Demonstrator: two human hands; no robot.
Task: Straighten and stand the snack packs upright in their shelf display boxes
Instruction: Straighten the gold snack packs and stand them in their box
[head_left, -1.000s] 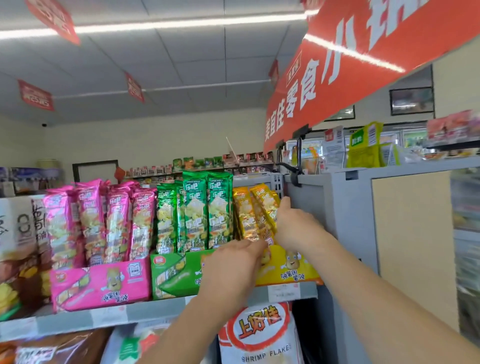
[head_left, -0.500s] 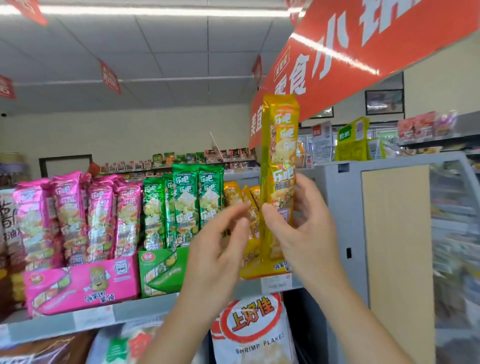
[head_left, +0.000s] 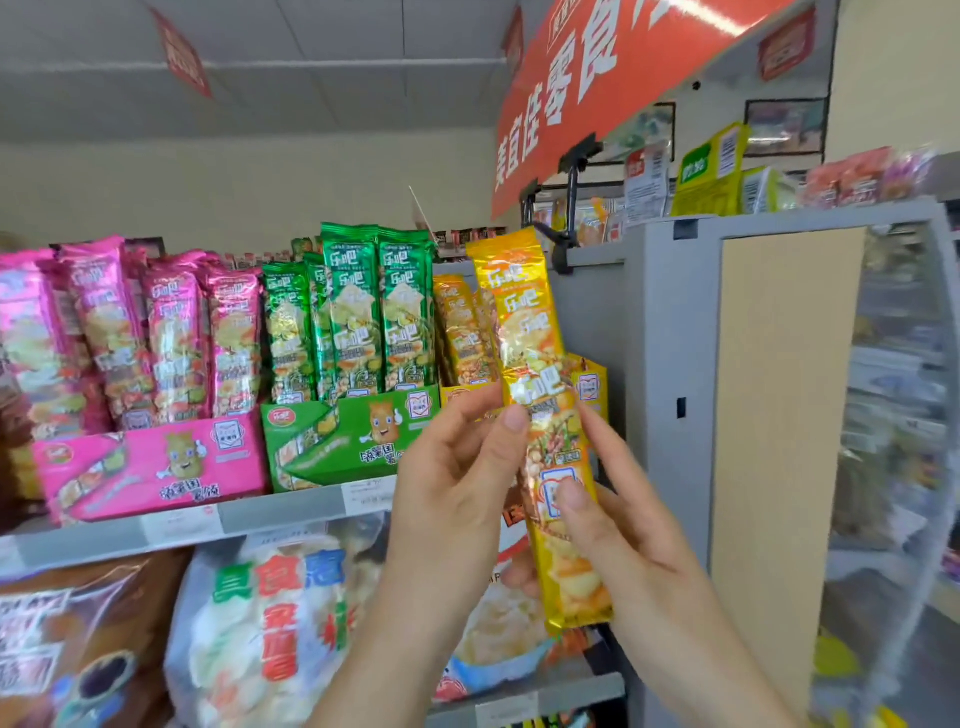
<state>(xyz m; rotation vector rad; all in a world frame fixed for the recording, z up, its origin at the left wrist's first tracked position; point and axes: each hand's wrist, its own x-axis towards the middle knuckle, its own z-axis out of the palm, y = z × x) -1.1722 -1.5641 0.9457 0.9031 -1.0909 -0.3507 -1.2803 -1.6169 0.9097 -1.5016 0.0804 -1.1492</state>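
A person stood at the shelf (head_left: 176, 525) with one long yellow snack pack (head_left: 548, 441) held out in front of it, upright with its top leaning a little toward eleven o'clock. The left hand (head_left: 452, 493) pinched the pack's left edge about halfway up, with the thumb on the printed face. The right hand (head_left: 618, 530) pinched it lower down, the thumb pressed on the front and the fingers curled round the right edge. The pack was clear of every box and carried by the two hands alone.

Behind the pack, at about twelve o'clock from the hands, sat the yellow display box (head_left: 589, 387). The remaining yellow packs (head_left: 462, 332) in it stood bunched at the box's left side. How much room lay at its right side, behind the held pack, I could not tell.

At nine o'clock from the held pack was the green display box (head_left: 343, 441), and its green packs (head_left: 379, 312) stood upright in close rows. Farther along at nine o'clock came the pink display box (head_left: 150, 467), whose pink packs (head_left: 156, 332) were on end but leaned unevenly.

On the shelf below, at about seven o'clock from the hands, lay large snack bags (head_left: 270, 623). A grey end panel (head_left: 670, 364) closed the shelf at three o'clock, and a red banner (head_left: 597, 78) hung overhead at about one o'clock.
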